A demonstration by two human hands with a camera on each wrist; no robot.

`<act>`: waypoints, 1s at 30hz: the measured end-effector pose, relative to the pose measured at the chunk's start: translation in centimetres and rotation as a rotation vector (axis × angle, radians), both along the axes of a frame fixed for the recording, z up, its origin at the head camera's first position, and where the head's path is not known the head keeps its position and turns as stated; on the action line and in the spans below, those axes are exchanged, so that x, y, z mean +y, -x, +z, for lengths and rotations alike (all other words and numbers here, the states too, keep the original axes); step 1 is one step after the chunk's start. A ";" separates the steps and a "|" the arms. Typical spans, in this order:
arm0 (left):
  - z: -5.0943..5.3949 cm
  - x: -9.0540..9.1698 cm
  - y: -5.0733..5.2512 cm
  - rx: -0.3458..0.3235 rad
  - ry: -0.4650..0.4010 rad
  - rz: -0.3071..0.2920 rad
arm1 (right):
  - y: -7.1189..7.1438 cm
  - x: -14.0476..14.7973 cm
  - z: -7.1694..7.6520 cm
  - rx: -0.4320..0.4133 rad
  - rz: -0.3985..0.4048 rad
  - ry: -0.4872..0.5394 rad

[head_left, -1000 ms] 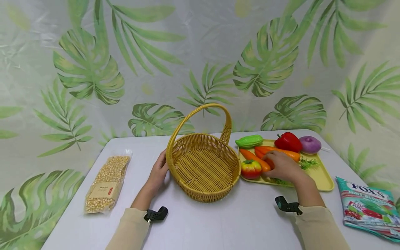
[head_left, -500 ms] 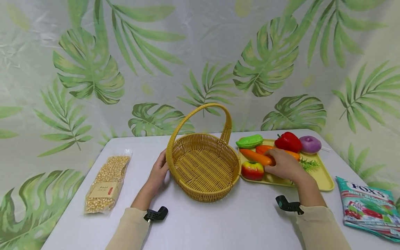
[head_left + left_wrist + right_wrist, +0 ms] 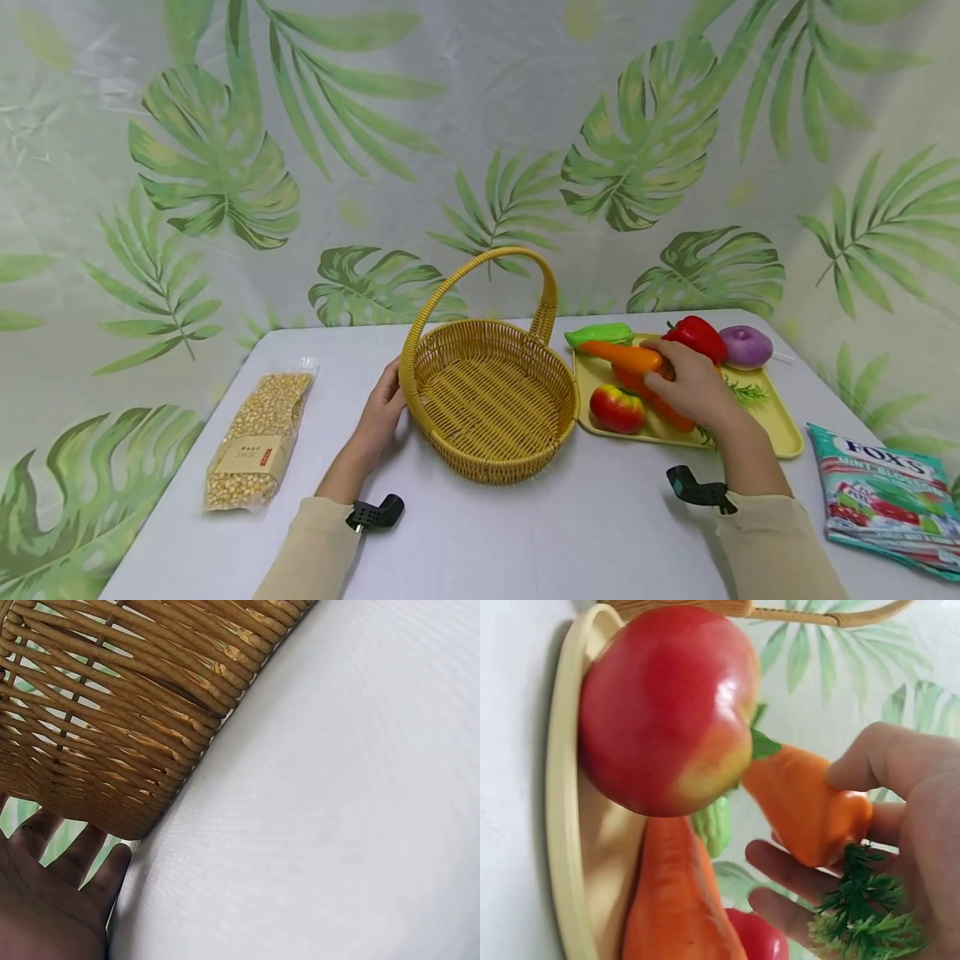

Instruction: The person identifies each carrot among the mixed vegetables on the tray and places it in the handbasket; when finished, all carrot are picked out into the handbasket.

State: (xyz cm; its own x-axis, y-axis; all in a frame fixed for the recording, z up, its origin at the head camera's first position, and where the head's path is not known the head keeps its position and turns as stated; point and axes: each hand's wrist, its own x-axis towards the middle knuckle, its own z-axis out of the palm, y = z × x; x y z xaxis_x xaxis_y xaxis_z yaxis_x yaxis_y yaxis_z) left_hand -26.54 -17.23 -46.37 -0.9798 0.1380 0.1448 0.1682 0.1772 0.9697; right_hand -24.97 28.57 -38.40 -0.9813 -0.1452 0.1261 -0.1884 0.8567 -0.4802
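Observation:
My right hand [image 3: 693, 387] pinches an orange carrot [image 3: 618, 357] at its thick end, raised over the yellow tray [image 3: 776, 425]. The right wrist view shows green leaves [image 3: 866, 900] at that end, against the palm. Below it on the tray lies another carrot [image 3: 663, 407], partly hidden, beside a red-and-yellow round fruit [image 3: 617, 408] with a green leaf. At the left, my left hand [image 3: 381, 414] rests against the outside of the wicker basket [image 3: 491, 471]. In the left wrist view its fingers [image 3: 79, 855] are spread and fairly straight along the basket's lower wall.
Along the tray's back are a green bitter gourd [image 3: 600, 335], a red bell pepper [image 3: 696, 337] and a purple onion-like vegetable [image 3: 745, 347]. A bag of corn kernels [image 3: 258, 442] lies far left, a candy bag [image 3: 888, 500] far right. The basket's tall handle [image 3: 450, 287] arches over it.
My right hand has taken hold of the carrot and lifted it off the tray. The round fruit has rolled and shifted slightly right. The left hand and basket have stayed put.

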 end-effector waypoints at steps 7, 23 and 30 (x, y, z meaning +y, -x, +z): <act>0.2 0.0 -0.2 -0.007 0.004 0.007 | -0.4 -0.1 1.2 0.091 0.042 0.081; -0.1 -0.1 0.1 -0.005 0.003 0.012 | -1.4 -2.1 2.5 0.153 0.182 0.170; 0.0 0.0 -0.1 -0.019 -0.018 0.021 | -1.7 -3.2 2.6 0.113 0.225 0.174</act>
